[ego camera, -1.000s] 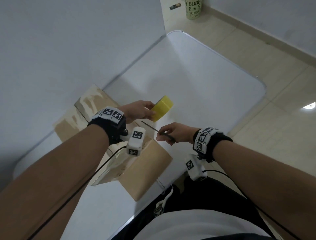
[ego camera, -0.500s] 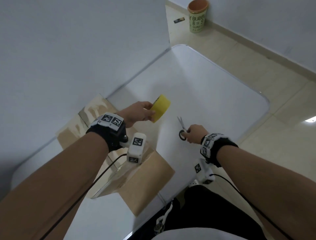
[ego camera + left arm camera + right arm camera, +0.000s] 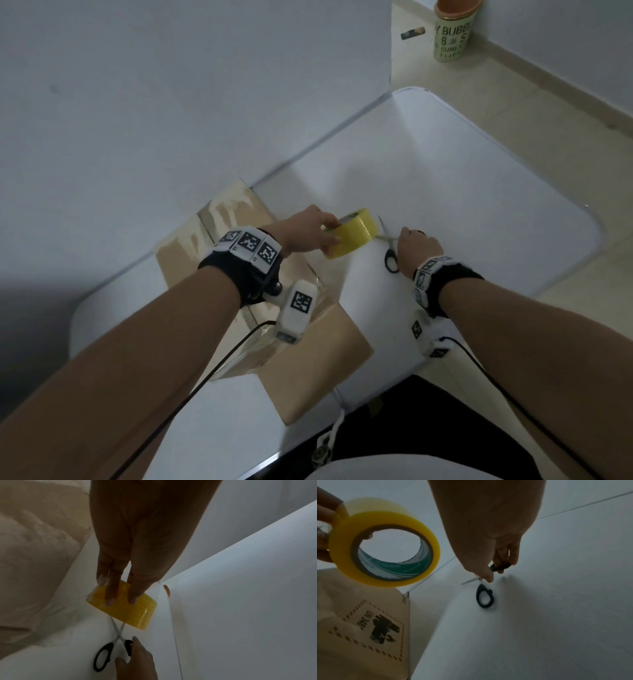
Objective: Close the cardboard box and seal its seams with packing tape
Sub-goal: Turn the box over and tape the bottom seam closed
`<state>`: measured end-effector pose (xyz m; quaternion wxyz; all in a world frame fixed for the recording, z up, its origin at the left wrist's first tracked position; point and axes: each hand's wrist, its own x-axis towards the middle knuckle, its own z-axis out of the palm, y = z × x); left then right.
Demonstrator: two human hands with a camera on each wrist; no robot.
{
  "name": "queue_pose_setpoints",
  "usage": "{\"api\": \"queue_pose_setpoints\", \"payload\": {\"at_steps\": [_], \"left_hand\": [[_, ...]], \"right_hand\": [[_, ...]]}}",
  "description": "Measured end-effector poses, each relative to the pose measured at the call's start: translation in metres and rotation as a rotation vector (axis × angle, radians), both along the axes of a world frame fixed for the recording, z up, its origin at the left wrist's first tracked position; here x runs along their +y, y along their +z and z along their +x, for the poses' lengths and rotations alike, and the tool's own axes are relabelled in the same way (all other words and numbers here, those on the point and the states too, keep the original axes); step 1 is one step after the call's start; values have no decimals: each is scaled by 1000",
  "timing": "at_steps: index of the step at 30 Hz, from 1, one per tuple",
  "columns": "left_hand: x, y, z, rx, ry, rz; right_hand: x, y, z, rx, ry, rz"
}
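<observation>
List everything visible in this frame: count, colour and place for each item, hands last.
cardboard box: one, brown, on the table's near-left part, under the left forearm.
tape roll: one, yellow, held above the table beside the box.
scissors: one, black handles, blades apart, on the table right of the roll.
table: one, white, against the wall.
cup: one, green with orange rim, on the floor beyond the table.
left hand: grips the tape roll.
right hand: fingers on one scissor handle.
</observation>
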<state>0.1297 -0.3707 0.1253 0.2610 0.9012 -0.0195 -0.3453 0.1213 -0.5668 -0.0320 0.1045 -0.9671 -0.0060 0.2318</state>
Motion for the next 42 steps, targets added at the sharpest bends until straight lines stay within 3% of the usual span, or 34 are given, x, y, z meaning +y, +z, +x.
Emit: {"api": "queue_pose_setpoints", "payload": {"at_steps": [2,4,6,9,11,14,16,20,24,30,36,40,42], "left_hand": [[-2,-1,1,5,-14,18],[-4,-2,2,16,-30,35],[-6,-3,4,16,-50,57],[-8,-6,9,1,-131,145],[-10,-9,12,-14,-186,200],[-12,-13,16,-21,-180,179],[-11,-16,17,-33,-185,199],[-15,-22,16,-81,-136,181],[-30,-24,15,-36,-2,-37],[-24,-23,17,44,224,-271],[20,-21,13,-78,339,-265],[35,-26,1,-121,347,-243],[40,-27,-5,-135,329,-234]], "right_hand": [[-4,3,0,26,121,-141],[-6,3,2,48,128,-138],[-5,4,8,-87,41,74],[6,23,19,-510,-50,590],[13,47,22,-588,17,680],[24,66,16,-423,381,534],[24,66,14,-269,484,494],[28,60,17,-187,396,474],[24,51,26,-238,224,453],[1,30,40,-224,100,168],[-21,15,53,-42,125,-86],[-16,7,57,114,-3,106],[-15,4,54,52,-75,199]]}}
